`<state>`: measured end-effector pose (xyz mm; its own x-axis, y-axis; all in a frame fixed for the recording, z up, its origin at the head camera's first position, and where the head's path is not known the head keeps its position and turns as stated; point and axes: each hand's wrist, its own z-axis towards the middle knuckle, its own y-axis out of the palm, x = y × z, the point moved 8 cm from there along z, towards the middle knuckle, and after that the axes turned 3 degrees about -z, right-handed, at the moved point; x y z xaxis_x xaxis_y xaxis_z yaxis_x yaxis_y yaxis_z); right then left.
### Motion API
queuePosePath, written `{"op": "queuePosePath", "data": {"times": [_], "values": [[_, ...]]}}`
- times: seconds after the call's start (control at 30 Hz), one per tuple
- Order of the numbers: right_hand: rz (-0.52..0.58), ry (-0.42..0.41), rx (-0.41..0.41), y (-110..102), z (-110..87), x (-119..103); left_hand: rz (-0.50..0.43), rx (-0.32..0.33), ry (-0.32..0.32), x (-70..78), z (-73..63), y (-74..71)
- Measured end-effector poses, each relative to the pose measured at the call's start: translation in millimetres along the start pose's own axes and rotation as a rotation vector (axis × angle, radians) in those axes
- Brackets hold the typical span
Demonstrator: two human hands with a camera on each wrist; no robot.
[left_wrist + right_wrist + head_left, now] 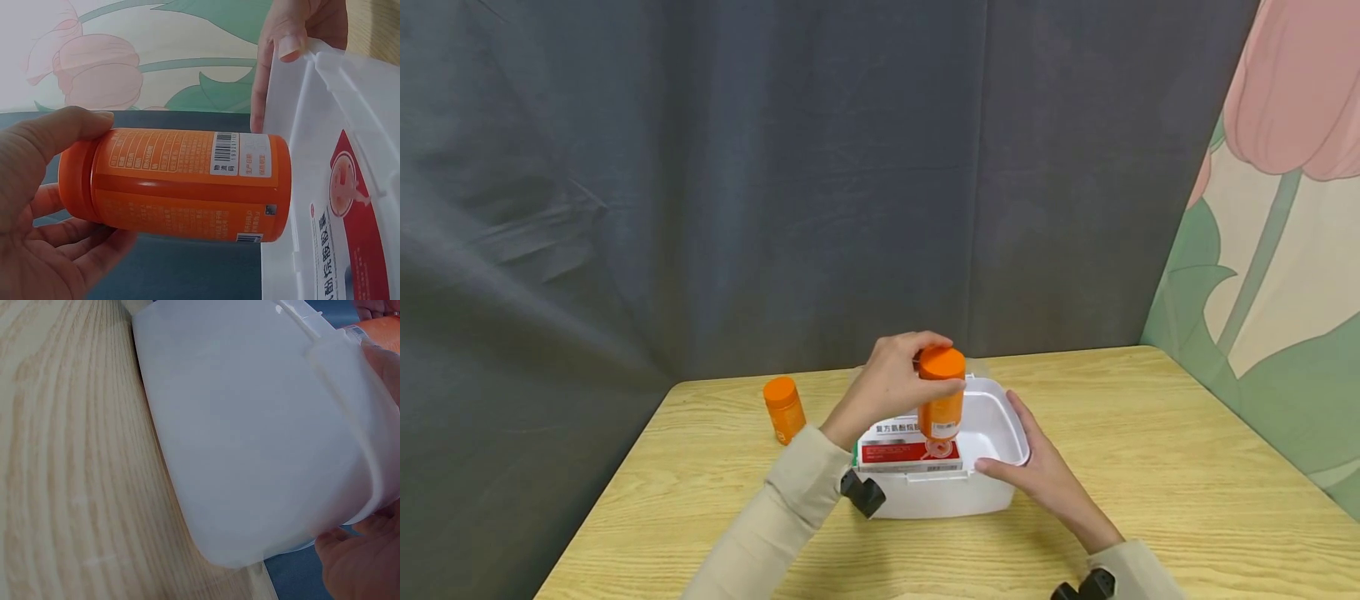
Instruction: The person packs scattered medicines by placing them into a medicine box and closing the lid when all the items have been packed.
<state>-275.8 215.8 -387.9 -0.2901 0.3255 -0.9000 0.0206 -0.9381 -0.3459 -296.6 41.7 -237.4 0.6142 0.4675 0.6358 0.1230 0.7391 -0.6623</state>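
Note:
My left hand [886, 385] grips an orange pill bottle [942, 408] near its cap, thumb on one side and fingers on the other. The bottle hangs upright over a white plastic box [936, 497]; its barcode label shows in the left wrist view. Inside the box, on the left, sits a white, red and green medicine carton [898, 455] with printed characters. My right hand [1047, 468] holds the box at its right end, thumb at the near rim and fingers along the far side. In the right wrist view the box wall [231, 431] fills the middle.
A second orange bottle [785, 411] stands on the wooden table [700, 483], left of the box. Behind the table hangs a dark grey curtain [820, 183]. A wall with painted tulips [1285, 250] borders the right side.

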Motion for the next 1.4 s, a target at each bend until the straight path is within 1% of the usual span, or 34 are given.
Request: {"op": "queuePosePath", "data": {"times": [0.2,0.4,0.47,0.7,0.87,1.0,1.17,1.3,1.4], "values": [[0.005,0.014,-0.009,0,0.0,0,0.001,-0.011,0.002,3.2,4.5,7.2],[0.008,0.011,-0.015,-1,-0.7,0,0.009,-0.021,0.03,7.7,11.0,13.5],[0.009,0.009,-0.016,-1,-0.7,1,0.012,-0.028,0.028,8.7,13.1,15.8],[0.01,0.022,-0.02,0,0.3,1,0.089,-0.029,-0.01,7.2,19.0,22.5],[0.009,0.027,-0.023,0,0.4,1,0.046,-0.048,-0.011,6.0,22.6,29.9],[0.011,0.02,-0.024,0,0.1,1,0.019,-0.063,-0.027,4.1,24.6,34.4],[0.012,0.009,-0.02,1,-0.2,0,0.03,-0.071,-0.057,-0.9,26.8,39.2],[0.004,0.011,-0.016,1,0.0,-2,0.056,-0.074,-0.098,-5.5,27.9,43.0],[-0.002,0.015,-0.016,0,0.2,-2,0.052,-0.08,-0.127,-8.7,28.7,46.7]]}}
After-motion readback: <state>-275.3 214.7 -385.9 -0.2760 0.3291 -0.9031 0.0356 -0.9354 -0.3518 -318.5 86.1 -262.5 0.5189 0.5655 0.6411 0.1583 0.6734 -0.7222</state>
